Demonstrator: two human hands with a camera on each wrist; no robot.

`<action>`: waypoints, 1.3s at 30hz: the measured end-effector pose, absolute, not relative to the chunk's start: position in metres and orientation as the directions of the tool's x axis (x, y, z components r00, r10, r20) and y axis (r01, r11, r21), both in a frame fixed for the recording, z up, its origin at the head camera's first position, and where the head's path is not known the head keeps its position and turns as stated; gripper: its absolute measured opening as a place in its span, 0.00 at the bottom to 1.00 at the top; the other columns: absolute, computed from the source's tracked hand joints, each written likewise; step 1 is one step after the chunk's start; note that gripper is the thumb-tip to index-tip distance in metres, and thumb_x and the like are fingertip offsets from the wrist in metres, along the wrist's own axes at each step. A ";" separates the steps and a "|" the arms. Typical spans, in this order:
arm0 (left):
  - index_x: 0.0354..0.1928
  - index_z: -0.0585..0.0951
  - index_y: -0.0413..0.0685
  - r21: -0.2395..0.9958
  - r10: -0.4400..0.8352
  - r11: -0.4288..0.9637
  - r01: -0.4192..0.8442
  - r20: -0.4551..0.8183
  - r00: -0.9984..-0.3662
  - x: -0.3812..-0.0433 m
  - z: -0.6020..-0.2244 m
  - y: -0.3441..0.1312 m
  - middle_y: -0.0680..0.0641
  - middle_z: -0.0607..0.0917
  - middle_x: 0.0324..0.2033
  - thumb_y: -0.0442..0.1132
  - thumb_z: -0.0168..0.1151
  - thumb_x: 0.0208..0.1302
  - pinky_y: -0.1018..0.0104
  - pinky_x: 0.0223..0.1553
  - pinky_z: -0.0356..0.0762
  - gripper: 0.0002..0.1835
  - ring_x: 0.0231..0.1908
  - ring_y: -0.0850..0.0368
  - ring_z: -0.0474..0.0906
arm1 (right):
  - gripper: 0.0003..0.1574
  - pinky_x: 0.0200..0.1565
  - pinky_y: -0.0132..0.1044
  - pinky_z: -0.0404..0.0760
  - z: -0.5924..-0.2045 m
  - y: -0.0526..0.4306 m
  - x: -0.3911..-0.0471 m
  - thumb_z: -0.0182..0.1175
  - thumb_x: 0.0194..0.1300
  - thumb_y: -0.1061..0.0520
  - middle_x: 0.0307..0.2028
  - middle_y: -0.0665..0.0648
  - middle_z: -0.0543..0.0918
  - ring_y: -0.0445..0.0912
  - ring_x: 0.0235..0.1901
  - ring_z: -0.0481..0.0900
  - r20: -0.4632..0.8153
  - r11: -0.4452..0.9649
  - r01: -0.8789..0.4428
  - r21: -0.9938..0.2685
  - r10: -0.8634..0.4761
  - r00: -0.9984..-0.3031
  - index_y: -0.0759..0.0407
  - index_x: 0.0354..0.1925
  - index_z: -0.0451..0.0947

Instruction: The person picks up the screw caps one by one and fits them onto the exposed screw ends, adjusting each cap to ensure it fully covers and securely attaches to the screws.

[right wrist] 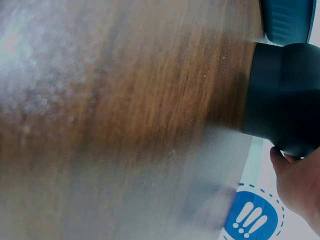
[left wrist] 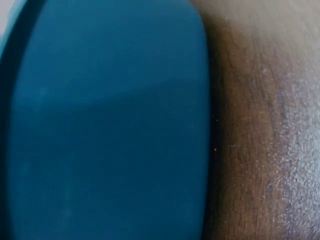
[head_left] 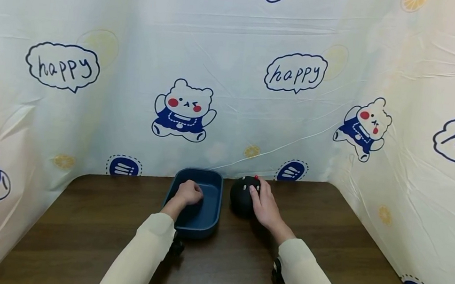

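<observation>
In the head view, a black dome-shaped object [head_left: 241,199] stands on the table, small pale studs and one red dot on its top. My right hand [head_left: 264,205] grips its right side, thumb in front and fingers over the top. The right wrist view shows the same dark object [right wrist: 297,95] on a broad base, with part of the hand [right wrist: 300,187] against it. To its left sits a deep blue bin [head_left: 199,230]. My left hand [head_left: 190,192] reaches over the bin's left side, fingers curled down inside; their tips and anything between them are hidden.
The brown wooden table [head_left: 232,275] ends at a curtain [head_left: 236,67] printed with bears and the word "happy", which also runs along the right side. The bin's wall [left wrist: 110,150] fills much of the left wrist view. Dark wrist devices sit under both sleeves.
</observation>
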State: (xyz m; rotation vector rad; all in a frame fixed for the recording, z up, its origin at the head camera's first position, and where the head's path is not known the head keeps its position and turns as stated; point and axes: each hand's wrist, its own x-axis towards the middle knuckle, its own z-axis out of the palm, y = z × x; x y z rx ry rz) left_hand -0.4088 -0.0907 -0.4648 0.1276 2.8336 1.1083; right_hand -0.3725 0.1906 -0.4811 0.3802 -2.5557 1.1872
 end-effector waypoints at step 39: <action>0.46 0.86 0.42 0.892 0.132 0.448 0.060 0.001 -0.991 -0.403 -0.439 -0.093 0.42 0.87 0.46 0.38 0.63 0.73 0.48 0.56 0.75 0.08 0.52 0.42 0.79 | 0.46 0.72 0.62 0.60 -0.490 0.196 -0.383 0.36 0.81 0.32 0.76 0.67 0.56 0.61 0.74 0.60 0.355 0.619 -0.356 -0.700 -0.131 -0.926 0.60 0.79 0.49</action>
